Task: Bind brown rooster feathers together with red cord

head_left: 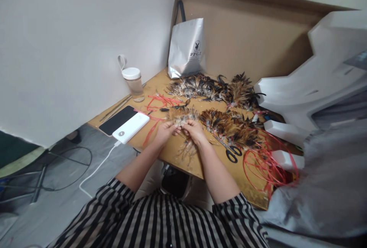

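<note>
Both hands meet over the middle of the wooden table. My left hand is closed, its fingertips pinching the base of a light brown feather bunch. From the other side my right hand pinches the same bunch, thumbs nearly touching. Loose pale feathers lie just below the hands. A row of brown and black feather bunches is right of my right hand, and a darker row lies behind. Black-handled scissors rest beside the near row.
Red plastic strips lie at the back left, with a red tangle at the right edge. A phone, a white power bank, a lidded cup and a silver bag stand or lie on the table.
</note>
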Demonstrator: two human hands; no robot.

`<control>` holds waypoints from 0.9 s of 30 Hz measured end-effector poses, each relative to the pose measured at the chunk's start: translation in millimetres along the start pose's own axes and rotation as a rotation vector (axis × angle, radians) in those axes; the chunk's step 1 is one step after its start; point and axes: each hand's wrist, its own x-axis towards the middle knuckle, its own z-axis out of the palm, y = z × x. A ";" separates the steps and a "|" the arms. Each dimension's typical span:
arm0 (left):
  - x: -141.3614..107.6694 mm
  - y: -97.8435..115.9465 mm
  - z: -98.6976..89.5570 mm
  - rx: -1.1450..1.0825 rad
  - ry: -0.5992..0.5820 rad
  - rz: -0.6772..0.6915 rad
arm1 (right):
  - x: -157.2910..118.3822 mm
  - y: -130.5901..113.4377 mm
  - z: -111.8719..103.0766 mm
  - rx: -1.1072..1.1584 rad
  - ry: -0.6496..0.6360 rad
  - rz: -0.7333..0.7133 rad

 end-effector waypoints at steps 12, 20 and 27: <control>0.3 -0.2 0.1 0.005 0.007 0.008 | 0.8 3.2 1.6 -0.060 0.041 0.011; -2.3 6.0 3.4 0.025 0.058 0.009 | -0.1 -1.3 -0.4 -0.064 0.042 -0.017; -1.4 4.6 3.0 0.000 0.042 -0.013 | -0.5 0.6 5.4 -0.012 0.041 -0.029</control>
